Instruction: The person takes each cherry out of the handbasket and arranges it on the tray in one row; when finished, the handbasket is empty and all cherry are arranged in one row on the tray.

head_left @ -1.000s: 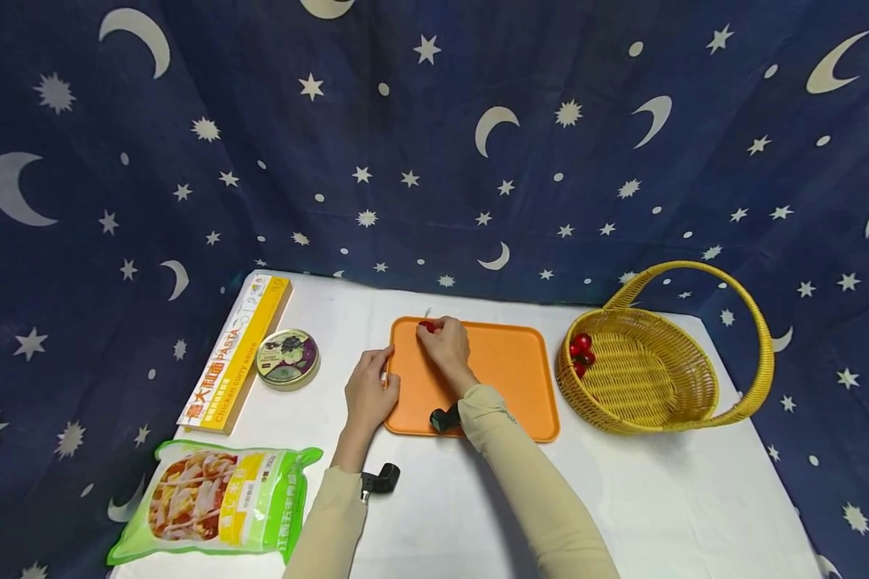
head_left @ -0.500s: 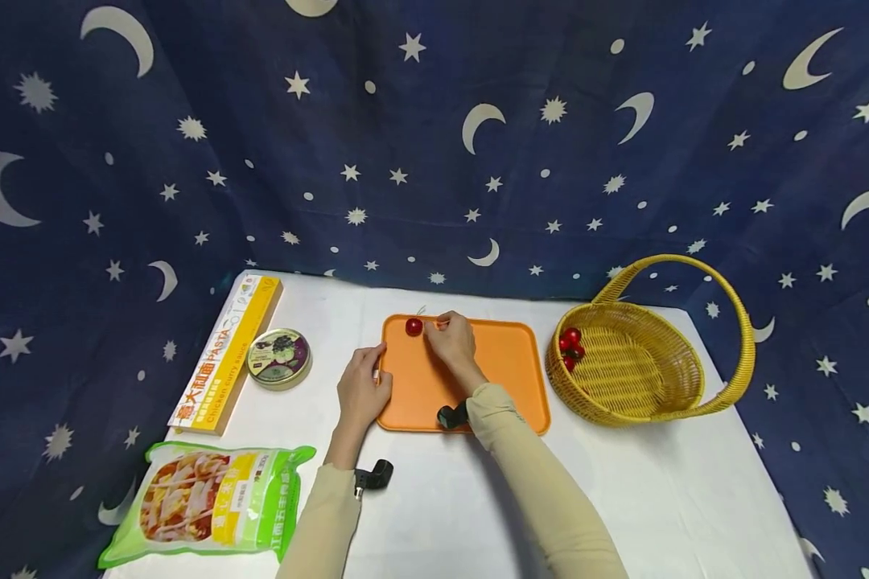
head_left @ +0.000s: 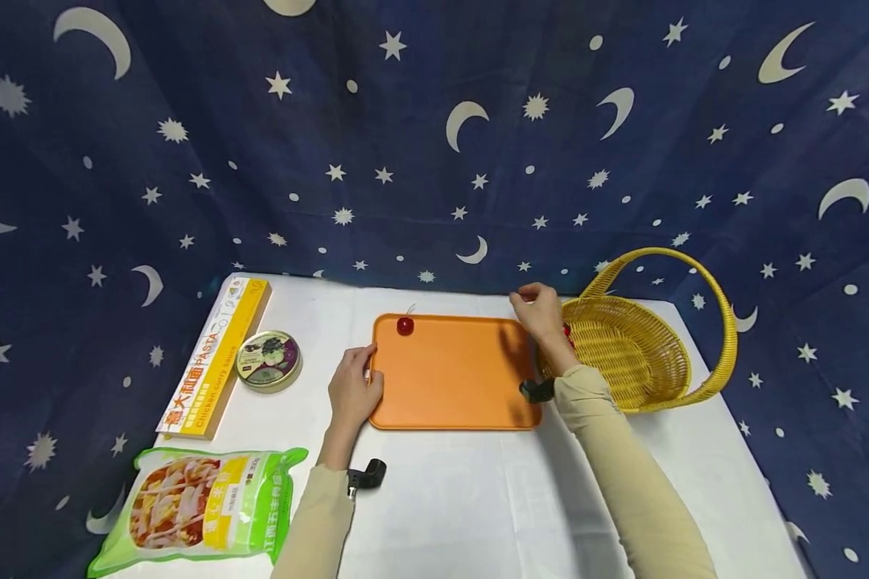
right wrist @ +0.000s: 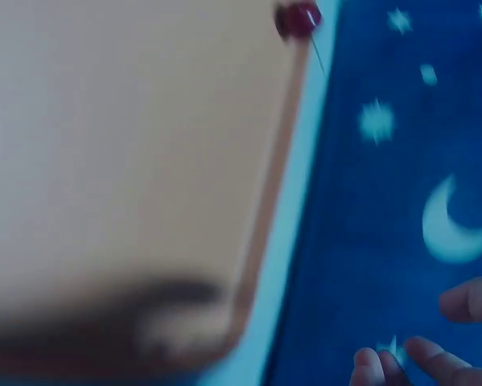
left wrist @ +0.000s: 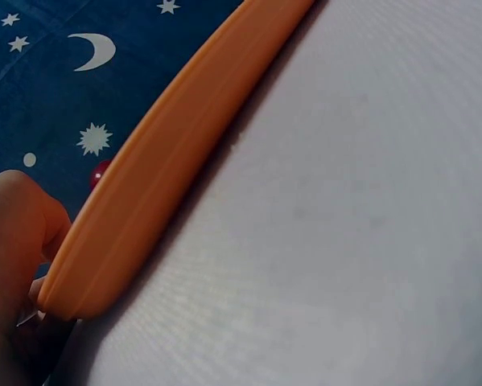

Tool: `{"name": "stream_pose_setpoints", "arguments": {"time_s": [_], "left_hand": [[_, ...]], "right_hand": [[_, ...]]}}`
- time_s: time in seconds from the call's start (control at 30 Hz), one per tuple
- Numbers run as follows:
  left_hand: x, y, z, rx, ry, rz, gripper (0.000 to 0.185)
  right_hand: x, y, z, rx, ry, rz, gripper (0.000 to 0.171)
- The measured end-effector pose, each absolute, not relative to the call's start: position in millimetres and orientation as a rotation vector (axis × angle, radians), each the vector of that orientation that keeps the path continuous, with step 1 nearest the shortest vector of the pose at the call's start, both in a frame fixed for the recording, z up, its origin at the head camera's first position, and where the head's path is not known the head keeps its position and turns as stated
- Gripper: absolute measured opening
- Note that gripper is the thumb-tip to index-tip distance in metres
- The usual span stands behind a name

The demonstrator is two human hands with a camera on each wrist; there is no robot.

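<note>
- Where the orange tray (head_left: 455, 378) lies flat, one red cherry (head_left: 405, 325) sits at its far-left corner.
- Left hand (head_left: 353, 392) grips the tray's left edge.
- Right hand (head_left: 540, 312) hovers empty beside the wicker basket (head_left: 640, 354), fingers loose.

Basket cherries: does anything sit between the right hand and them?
Nothing visible does. The right hand is at the near-left rim of the wicker basket, directly beside the red cherries, which it partly hides. It holds nothing. The left hand grips the orange tray.
</note>
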State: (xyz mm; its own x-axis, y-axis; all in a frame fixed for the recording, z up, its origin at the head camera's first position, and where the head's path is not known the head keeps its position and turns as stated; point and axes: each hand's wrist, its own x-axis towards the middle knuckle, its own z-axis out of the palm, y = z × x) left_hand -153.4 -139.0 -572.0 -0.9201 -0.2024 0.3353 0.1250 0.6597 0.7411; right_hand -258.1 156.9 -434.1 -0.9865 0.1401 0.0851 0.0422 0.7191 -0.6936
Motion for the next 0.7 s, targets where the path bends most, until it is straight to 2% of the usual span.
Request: {"name": "stream_pose_setpoints", "arguments": {"time_s": [0.37, 0.47, 0.6, 0.7], "left_hand": [[-154, -142, -571, 0.080, -2.511, -1.178, 0.046], [-154, -142, -572, 0.082, -2.512, -1.181, 0.046], [-153, -141, -573, 0.080, -2.508, -1.178, 0.046], [-153, -141, -573, 0.070, -2.502, -1.172, 0.046]], "right_hand": [[-271, 251, -440, -0.429, -2.938, 1.083, 0.025], [-273, 263, -447, -0.382, -3.048, 1.184, 0.029], [-275, 270, -454, -0.297, -3.128, 1.449, 0.018], [-274, 270, -457, -0.336, -3.144, 1.526, 0.027]]}}
